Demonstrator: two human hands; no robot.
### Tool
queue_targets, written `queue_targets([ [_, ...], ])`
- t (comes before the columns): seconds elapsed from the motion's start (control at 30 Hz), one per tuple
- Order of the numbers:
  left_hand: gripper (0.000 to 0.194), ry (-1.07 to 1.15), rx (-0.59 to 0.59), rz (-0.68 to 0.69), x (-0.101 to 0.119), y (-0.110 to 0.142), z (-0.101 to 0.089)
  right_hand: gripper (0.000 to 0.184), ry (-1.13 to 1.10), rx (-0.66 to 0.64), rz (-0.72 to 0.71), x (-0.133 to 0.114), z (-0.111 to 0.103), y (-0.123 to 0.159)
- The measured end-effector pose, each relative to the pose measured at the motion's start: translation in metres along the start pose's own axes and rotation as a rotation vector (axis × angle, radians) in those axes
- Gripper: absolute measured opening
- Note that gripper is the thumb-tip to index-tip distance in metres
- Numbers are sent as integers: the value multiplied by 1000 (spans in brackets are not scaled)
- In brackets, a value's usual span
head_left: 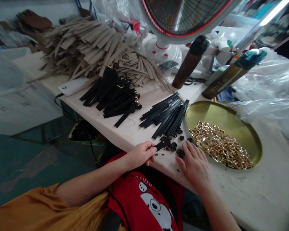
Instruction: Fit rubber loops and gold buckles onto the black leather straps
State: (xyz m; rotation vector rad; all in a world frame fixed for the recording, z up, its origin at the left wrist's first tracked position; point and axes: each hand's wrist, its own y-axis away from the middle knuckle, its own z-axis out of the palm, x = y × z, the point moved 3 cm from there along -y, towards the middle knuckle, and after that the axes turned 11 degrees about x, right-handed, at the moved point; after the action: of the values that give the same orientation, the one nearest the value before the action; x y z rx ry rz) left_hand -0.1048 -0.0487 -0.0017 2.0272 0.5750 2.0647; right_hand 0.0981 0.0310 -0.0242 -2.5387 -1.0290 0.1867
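My left hand (141, 154) is closed near the table's front edge, pinching a short black strap (161, 145) whose free end points right. A tiny shiny bit of metal shows by the fingertips, too small to make out. My right hand (195, 163) lies with fingers apart, its fingertips at a scatter of small black loops (173, 147). Behind them rest flat black strips (170, 115) in a fanned bundle. On the right, a round gold tray (251, 134) carries a heap of gold metal buckles (219, 146).
A pile of black straps with gold buckles (113, 93) sits left of the strips. Farther back are heaped beige strips (86, 48), a fan (163, 51), a phone (168, 65), a brown bottle (189, 65), scissors (195, 81) and clear plastic bags (272, 83).
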Motion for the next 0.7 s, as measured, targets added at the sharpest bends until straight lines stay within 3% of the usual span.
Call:
queue_targets([
  [0.1, 17, 25, 9, -7, 2, -1, 3, 55, -4, 15, 12, -9, -6, -5],
  [0.27, 17, 65, 48, 31, 10, 0, 0, 54, -143, -42, -165, -53, -2, -33],
  [0.33, 18, 68, 67, 32, 10, 2, -4, 54, -162, -63, -210, -60, 0, -36],
  [0.5, 20, 70, 106, 17, 2, 5, -10, 56, -101, -29, -208, -34, -2, -8],
  [0.7, 20, 90, 71, 16, -1, 0, -8, 59, -40, 61, -93, -3, -10, 24],
])
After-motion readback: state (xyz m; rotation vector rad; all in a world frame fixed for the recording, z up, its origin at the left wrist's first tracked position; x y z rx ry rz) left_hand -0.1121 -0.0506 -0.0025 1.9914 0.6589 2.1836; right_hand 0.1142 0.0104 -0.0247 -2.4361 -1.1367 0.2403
